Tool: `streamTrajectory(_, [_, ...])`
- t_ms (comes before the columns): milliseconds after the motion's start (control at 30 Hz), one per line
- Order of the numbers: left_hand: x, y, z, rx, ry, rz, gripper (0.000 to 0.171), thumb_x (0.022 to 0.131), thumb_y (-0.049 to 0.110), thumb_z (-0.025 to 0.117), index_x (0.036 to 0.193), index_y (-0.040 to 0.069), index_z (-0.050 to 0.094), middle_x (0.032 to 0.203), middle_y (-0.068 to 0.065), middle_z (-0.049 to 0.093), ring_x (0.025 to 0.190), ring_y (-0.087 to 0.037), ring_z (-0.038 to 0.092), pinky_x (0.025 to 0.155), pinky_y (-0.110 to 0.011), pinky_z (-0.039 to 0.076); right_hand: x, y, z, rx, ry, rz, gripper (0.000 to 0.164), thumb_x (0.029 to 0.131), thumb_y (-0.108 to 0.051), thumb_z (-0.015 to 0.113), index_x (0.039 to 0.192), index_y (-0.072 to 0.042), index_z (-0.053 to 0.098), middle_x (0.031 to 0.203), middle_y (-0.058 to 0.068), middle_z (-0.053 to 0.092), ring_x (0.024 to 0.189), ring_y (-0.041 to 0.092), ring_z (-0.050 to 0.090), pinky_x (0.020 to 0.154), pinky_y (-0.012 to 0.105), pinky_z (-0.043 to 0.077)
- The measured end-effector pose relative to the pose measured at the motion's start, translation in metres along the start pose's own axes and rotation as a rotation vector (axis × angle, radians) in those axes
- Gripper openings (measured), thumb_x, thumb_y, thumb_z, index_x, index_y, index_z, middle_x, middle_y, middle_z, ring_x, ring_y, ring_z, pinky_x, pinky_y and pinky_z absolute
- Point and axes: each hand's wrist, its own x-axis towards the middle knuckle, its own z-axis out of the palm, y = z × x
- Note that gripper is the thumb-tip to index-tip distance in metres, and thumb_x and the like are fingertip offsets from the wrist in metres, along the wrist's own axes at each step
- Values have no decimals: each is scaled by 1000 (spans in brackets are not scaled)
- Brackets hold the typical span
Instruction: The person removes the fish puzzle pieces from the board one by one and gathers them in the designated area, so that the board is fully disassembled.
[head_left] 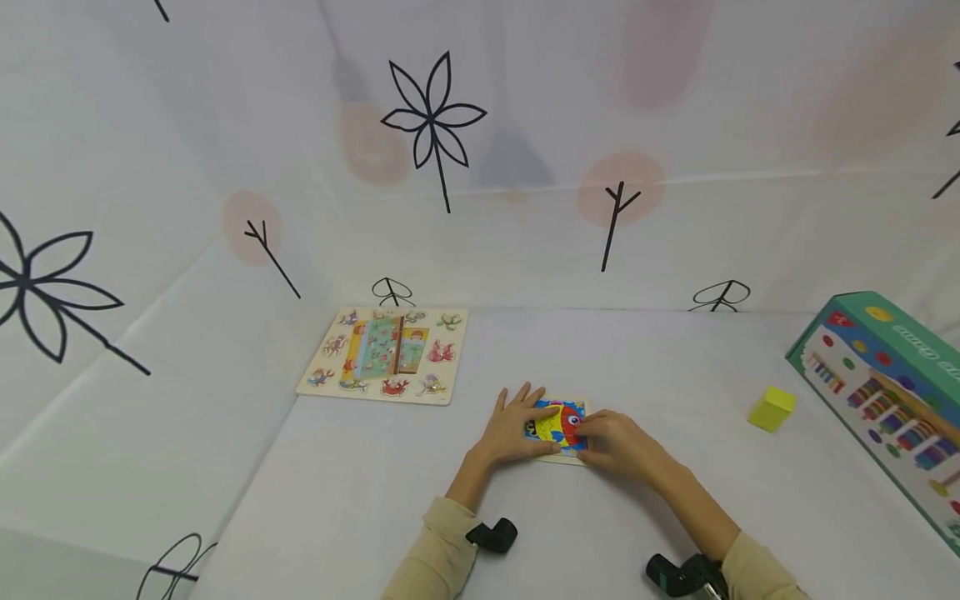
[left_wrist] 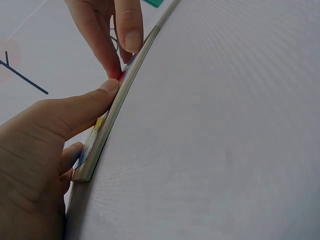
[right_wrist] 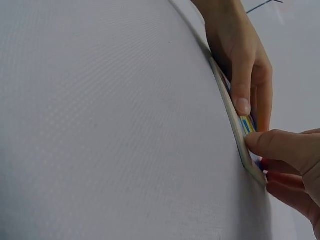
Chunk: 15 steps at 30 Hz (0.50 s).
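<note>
A small wooden fish puzzle [head_left: 553,427], with a yellow body and red head on blue, lies flat on the white table between both hands. From the left side, my left hand [head_left: 510,427] rests on it with fingers spread and thumb along the near edge. My right hand [head_left: 618,443] holds the right end, index finger on the red head and thumb low by the near corner. In the left wrist view the board's pale edge [left_wrist: 107,125] shows side-on under the left thumb. Fingers cover parts of the picture.
At the back left lies a larger wooden puzzle board [head_left: 442,393] with sea-animal pieces. A yellow block [head_left: 772,408] stands to the right, near a big green toy box [head_left: 862,367]. White cloth with drawn plants [head_left: 431,117] rises behind the table.
</note>
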Motion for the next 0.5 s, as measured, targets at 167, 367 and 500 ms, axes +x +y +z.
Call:
streamTrajectory(167, [-1, 2, 0, -5, 7, 1, 61, 79, 49, 68, 132, 22, 57, 149, -5, 36, 143, -24, 19, 113, -56, 9, 2, -1, -2, -22, -43, 18, 24, 73, -15, 79, 92, -1, 73, 95, 8, 72, 94, 29, 63, 83, 45, 52])
streamTrajectory(367, [-1, 1, -1, -13, 5, 3, 61, 79, 49, 68, 133, 23, 57, 149, -5, 36, 143, -24, 18, 113, -56, 8, 2, 2, 0, -42, -25, -10, 24, 72, -15, 79, 91, -1, 74, 94, 10, 72, 92, 29, 64, 81, 44, 54])
streamTrajectory(500, [-1, 1, -1, -15, 11, 13, 61, 78, 48, 69, 132, 22, 57, 149, -5, 36, 143, -25, 19, 113, -56, 9, 1, 5, 0, -34, 9, -31, 19, 73, -12, 78, 88, -2, 74, 90, 8, 72, 87, 25, 65, 78, 41, 55])
